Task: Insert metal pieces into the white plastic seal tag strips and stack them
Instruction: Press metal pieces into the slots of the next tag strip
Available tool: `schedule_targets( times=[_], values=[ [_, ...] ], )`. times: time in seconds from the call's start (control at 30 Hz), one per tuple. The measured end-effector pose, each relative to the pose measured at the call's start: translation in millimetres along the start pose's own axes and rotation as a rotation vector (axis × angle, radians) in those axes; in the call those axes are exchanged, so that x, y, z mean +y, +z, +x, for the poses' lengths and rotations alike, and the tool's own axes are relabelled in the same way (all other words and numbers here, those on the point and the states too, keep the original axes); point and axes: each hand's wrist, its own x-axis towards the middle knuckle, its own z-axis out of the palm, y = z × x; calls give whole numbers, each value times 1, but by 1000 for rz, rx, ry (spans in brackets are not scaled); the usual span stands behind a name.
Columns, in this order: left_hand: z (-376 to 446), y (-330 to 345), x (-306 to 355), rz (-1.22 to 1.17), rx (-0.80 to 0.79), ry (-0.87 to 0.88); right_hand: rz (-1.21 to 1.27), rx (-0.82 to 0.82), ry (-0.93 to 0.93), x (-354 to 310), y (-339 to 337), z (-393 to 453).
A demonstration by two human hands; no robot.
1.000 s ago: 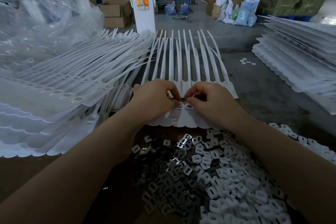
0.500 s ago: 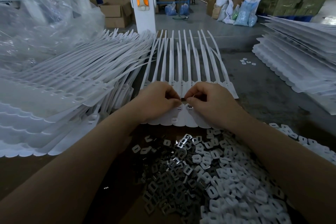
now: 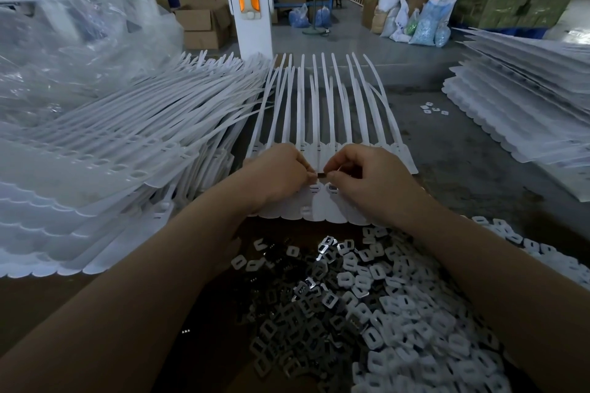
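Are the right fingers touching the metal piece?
Touching. The head view shows the right hand pinching the small dark metal piece between thumb and forefinger, no gap visible, above the strip.

Factory floor behind the work

A white pillar (image 3: 248,3) with orange panels stood at twelve o'clock, cardboard boxes (image 3: 201,24) at eleven, filled sacks (image 3: 415,14) at one, clear plastic sheeting (image 3: 73,51) at ten.

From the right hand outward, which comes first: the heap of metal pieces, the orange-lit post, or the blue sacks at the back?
1. Metal pieces: just below the right hand.
2. Orange-lit post: beyond the strips, left.
3. Blue sacks: farthest, back right.
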Motion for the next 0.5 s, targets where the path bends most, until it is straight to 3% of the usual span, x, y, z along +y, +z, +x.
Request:
schedule_targets(
  times=[0.5],
  values=[
    [9,-2,-1,-7,-19,-60,6,-8,6,-1,0,0]
  ],
)
